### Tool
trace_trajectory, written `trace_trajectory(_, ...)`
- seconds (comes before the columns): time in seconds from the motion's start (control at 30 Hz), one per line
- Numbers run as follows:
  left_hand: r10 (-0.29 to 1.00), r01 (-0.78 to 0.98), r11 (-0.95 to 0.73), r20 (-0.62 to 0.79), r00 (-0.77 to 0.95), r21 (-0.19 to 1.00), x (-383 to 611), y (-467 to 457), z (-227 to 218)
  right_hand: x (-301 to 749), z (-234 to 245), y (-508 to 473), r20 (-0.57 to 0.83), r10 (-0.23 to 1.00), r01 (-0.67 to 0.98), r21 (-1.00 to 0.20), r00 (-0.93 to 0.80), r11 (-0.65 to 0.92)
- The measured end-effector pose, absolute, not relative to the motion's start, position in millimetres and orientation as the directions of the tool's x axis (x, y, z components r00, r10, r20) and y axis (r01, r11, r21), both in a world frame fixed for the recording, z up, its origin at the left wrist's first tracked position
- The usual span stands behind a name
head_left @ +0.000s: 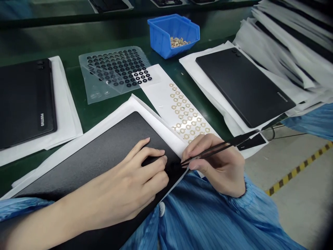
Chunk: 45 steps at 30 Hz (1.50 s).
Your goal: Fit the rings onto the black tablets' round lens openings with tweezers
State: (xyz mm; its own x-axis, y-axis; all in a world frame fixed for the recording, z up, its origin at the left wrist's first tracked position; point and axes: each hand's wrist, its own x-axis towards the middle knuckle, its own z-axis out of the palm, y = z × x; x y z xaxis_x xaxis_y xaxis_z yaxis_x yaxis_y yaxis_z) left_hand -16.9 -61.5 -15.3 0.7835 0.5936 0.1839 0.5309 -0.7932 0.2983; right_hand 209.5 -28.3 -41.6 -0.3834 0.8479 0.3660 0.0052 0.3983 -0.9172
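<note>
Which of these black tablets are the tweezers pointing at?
The foreground tablet: it alone lies under the left hand, and the tweezers in the right hand reach its edge. The others lie untouched.

A green workbench (88, 114) stood above a pale floor (307, 201).
Yellow-and-black striped tape (301, 166) crossed the floor to the workbench's right.

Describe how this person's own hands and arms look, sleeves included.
The left hand and right hand are bare, with no gloves or rings showing. The right sleeve is blue, finely striped, and gathered at the wrist. The left sleeve, also blue, stops well short of the wrist.
</note>
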Motion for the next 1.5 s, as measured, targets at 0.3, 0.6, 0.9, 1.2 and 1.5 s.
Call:
trace_trajectory(0.3,0.555,0.51,-0.824,0.173,0.814,0.245,-13.8,-56.0,-14.2,141.9,21.1,66.5,0.375,0.737,0.24,-0.779,-0.563,0.58)
trace_trajectory(0.6,0.548,0.522,-0.837,0.235,0.803,0.165,-11.4,-57.7,-17.4,-6.0,-15.8,145.9,0.358,0.65,0.32,-0.651,-0.67,0.688)
trace_trajectory(0.9,0.51,0.514,-0.855,0.298,0.807,0.074,-12.2,-48.8,-24.5,-28.9,-24.6,163.7,0.328,0.603,0.382,-0.536,-0.727,0.753)
trace_trajectory(1.2,0.831,0.811,-0.535,0.32,0.455,0.236,-32.9,-16.8,-26.2,69.7,55.5,143.9,0.188,0.652,0.519,-0.462,-0.735,0.719)
trace_trajectory(1.5,0.939,0.911,-0.211,0.333,0.088,0.354,-68.6,1.3,-32.0,147.3,-2.6,98.1,-0.071,0.696,0.612,-0.546,-0.714,0.572)
